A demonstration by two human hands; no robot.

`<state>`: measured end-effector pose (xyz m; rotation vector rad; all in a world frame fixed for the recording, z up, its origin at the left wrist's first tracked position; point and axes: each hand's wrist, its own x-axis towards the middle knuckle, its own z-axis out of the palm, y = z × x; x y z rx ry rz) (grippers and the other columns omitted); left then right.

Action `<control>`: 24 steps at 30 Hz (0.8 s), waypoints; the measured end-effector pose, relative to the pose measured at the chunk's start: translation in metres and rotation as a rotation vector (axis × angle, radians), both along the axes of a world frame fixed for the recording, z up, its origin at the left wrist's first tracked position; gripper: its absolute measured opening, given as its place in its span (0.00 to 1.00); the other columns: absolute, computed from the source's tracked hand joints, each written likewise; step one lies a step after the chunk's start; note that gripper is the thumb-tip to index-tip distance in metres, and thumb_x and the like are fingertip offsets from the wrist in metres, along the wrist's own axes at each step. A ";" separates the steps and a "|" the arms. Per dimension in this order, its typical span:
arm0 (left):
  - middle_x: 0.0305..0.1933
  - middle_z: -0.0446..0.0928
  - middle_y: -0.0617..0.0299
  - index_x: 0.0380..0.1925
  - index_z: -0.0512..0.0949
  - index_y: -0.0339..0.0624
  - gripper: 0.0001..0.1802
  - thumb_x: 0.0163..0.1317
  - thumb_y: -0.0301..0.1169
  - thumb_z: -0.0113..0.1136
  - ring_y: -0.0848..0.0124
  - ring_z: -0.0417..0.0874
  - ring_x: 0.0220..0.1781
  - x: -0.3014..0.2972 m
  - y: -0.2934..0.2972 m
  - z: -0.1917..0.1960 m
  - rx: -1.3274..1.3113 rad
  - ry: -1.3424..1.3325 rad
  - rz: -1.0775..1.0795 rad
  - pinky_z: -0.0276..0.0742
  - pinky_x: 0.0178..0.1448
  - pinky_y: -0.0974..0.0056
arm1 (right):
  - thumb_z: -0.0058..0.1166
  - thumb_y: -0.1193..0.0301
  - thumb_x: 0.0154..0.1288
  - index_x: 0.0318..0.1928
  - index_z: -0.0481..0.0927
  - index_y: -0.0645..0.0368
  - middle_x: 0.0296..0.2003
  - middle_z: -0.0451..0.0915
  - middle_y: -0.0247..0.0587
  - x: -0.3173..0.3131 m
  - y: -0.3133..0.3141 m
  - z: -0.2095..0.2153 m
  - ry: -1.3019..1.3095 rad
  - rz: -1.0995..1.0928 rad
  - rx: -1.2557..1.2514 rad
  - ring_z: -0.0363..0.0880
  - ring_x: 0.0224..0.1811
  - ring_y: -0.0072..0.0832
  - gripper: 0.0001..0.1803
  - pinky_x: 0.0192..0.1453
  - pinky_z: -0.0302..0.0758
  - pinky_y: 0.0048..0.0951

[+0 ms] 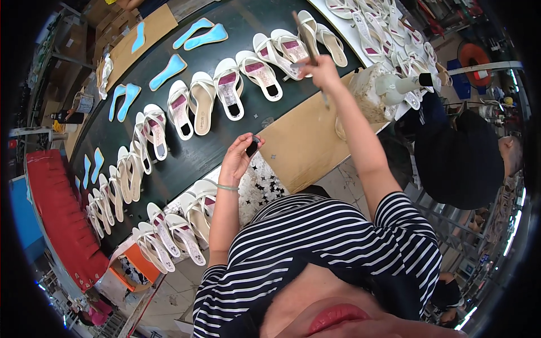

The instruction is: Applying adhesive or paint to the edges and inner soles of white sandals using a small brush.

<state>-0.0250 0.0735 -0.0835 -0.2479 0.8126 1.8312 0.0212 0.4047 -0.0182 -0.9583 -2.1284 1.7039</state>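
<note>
- White open-toe sandals (229,90): magenta insole patches, black heel marks.
- Flat foam insole cut-outs (168,70): light blue.
- Long work table (186,160): black.
- Cardboard sheet (304,143): tan brown.
- Person's short-sleeved knit shirt (315,248): navy with white stripes.
- Fabric cover (59,217): red.

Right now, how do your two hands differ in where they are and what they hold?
The right hand is stretched far out over the cardboard sheet, while the left hand stays close in, at the dark belt's near edge. The right hand's grip is on a long thin brush pointing up; the left hand pinches a small dark piece. Both hands are raised, near rows of white sandals.
</note>
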 end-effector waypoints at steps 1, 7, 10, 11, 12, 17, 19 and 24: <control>0.42 0.79 0.47 0.39 0.76 0.31 0.07 0.65 0.25 0.56 0.59 0.82 0.48 0.000 -0.002 0.002 -0.006 -0.003 0.007 0.80 0.55 0.61 | 0.56 0.80 0.55 0.38 0.82 0.68 0.25 0.83 0.41 -0.010 0.014 0.002 -0.085 0.011 0.017 0.82 0.24 0.24 0.09 0.31 0.75 0.24; 0.42 0.79 0.46 0.40 0.75 0.28 0.09 0.66 0.27 0.55 0.58 0.82 0.48 -0.006 0.010 0.001 0.012 -0.095 -0.049 0.80 0.57 0.62 | 0.59 0.84 0.49 0.34 0.81 0.68 0.23 0.82 0.40 -0.055 0.066 -0.029 -0.393 0.457 0.236 0.80 0.21 0.22 0.08 0.25 0.72 0.26; 0.41 0.79 0.47 0.39 0.76 0.29 0.10 0.66 0.28 0.56 0.58 0.82 0.47 -0.008 0.018 0.000 -0.004 0.033 -0.059 0.79 0.57 0.62 | 0.61 0.85 0.46 0.33 0.81 0.68 0.23 0.81 0.40 -0.069 0.076 -0.042 -0.514 0.568 0.253 0.78 0.20 0.22 0.09 0.26 0.74 0.25; 0.41 0.79 0.47 0.39 0.76 0.29 0.10 0.66 0.28 0.56 0.59 0.82 0.46 -0.008 0.019 0.001 -0.018 0.053 -0.061 0.78 0.57 0.62 | 0.62 0.84 0.45 0.32 0.82 0.65 0.24 0.81 0.40 -0.073 0.081 -0.046 -0.556 0.622 0.328 0.80 0.24 0.25 0.10 0.29 0.75 0.28; 0.41 0.79 0.48 0.39 0.76 0.29 0.10 0.66 0.28 0.56 0.59 0.82 0.46 -0.009 0.018 0.000 -0.033 0.074 -0.064 0.77 0.57 0.62 | 0.62 0.84 0.45 0.32 0.82 0.65 0.24 0.81 0.40 -0.076 0.083 -0.051 -0.556 0.620 0.327 0.80 0.24 0.25 0.10 0.29 0.75 0.28; 0.41 0.79 0.50 0.40 0.76 0.30 0.09 0.66 0.26 0.55 0.60 0.81 0.46 -0.005 0.004 -0.014 -0.092 0.047 -0.051 0.74 0.58 0.62 | 0.63 0.81 0.41 0.29 0.84 0.58 0.28 0.83 0.40 -0.093 0.081 -0.060 -0.637 0.874 0.564 0.81 0.35 0.33 0.10 0.40 0.75 0.34; 0.42 0.79 0.52 0.40 0.76 0.30 0.08 0.66 0.26 0.55 0.60 0.81 0.47 -0.001 0.000 -0.019 -0.107 0.029 -0.042 0.73 0.59 0.62 | 0.63 0.80 0.41 0.30 0.84 0.58 0.29 0.83 0.41 -0.096 0.077 -0.061 -0.675 0.891 0.604 0.81 0.34 0.34 0.10 0.41 0.75 0.34; 0.42 0.79 0.52 0.40 0.76 0.31 0.08 0.66 0.25 0.55 0.60 0.81 0.48 0.005 0.001 -0.024 -0.114 0.027 -0.039 0.73 0.59 0.62 | 0.62 0.78 0.43 0.29 0.84 0.57 0.29 0.83 0.42 -0.097 0.076 -0.075 -0.546 0.897 0.736 0.81 0.36 0.37 0.08 0.41 0.75 0.37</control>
